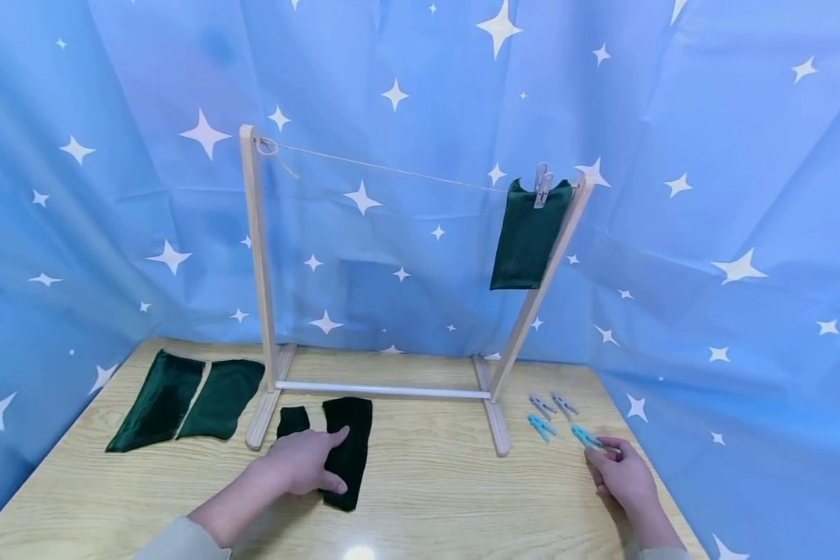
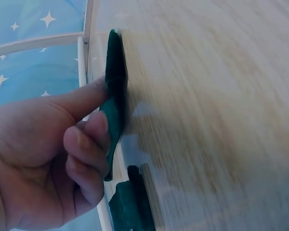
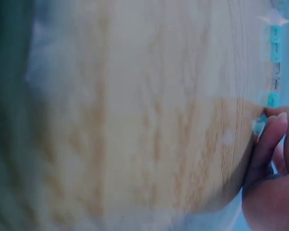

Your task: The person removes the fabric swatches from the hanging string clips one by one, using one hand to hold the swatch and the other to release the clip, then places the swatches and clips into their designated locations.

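Observation:
My left hand (image 1: pixel 301 460) holds a dark green cloth (image 1: pixel 353 447) by its left side, thumb and fingers at that edge. In the left wrist view the cloth (image 2: pixel 116 62) shows nearly edge-on. Behind the hand lies a second dark green cloth (image 1: pixel 293 419), partly covered. At the table's right, my right hand (image 1: pixel 626 474) pinches one end of a light blue clothespin (image 1: pixel 586 436). Another light blue clothespin (image 1: pixel 541 428) and two greyish clothespins (image 1: pixel 542 405) lie beside it. In the right wrist view the fingertips (image 3: pixel 279 122) meet a teal pin, mostly hidden.
A wooden rack (image 1: pixel 257 257) stands at the back, with a string (image 1: pixel 392 168) between its posts. From the string's right end hangs a green cloth (image 1: pixel 528 241) under a clear clothespin (image 1: pixel 542 190). Two green cloths (image 1: pixel 227 397) lie at the left. A starry blue curtain (image 1: pixel 420 295) hangs behind.

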`<action>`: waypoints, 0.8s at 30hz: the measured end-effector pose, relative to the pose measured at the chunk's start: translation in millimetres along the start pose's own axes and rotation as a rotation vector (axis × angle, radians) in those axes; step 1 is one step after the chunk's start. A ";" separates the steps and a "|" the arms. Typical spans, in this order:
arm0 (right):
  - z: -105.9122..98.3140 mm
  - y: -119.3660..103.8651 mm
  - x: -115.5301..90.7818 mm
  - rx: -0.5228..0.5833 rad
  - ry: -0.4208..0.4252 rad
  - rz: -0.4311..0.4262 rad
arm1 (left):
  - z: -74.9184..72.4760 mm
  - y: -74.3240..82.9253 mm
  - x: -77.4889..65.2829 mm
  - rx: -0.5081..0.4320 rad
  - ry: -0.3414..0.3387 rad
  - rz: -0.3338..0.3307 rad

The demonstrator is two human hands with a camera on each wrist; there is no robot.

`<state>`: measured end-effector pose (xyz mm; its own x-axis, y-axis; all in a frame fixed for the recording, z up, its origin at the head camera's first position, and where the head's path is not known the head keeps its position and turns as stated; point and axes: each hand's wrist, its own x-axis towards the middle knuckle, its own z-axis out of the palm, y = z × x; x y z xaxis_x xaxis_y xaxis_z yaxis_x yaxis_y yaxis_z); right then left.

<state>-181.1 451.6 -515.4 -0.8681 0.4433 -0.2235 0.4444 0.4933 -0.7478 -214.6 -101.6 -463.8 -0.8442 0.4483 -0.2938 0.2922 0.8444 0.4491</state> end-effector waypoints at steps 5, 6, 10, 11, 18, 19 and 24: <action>-2.1 -0.2 -0.1 -0.012 -0.017 -0.009 | -2.0 -5.1 -0.8 -0.159 -0.042 0.047; -3.0 -0.2 -1.0 -0.003 -0.027 -0.014 | -2.7 -5.2 -1.4 -0.193 -0.042 0.059; -9.9 -1.7 -5.3 0.111 -0.083 0.001 | -5.6 -2.7 -4.1 -0.286 -0.006 0.115; -12.7 -2.0 -6.6 0.146 -0.096 0.008 | -7.1 -0.9 -4.8 -0.297 0.013 0.132; -38.4 -31.9 -20.6 0.180 -0.022 -0.083 | -28.5 19.7 -5.6 -0.356 0.123 0.242; -42.4 -41.1 -23.1 0.159 -0.008 -0.118 | -32.6 23.4 -5.8 -0.372 0.133 0.252; -62.0 -94.4 -36.1 0.086 0.035 -0.332 | -52.7 42.2 -4.7 -0.437 0.171 0.316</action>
<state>-178.0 435.5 -397.9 -0.9535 0.2952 0.0616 0.1170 0.5505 -0.8266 -221.9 -83.5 -398.9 -0.8173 0.5751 0.0361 0.3597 0.4602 0.8116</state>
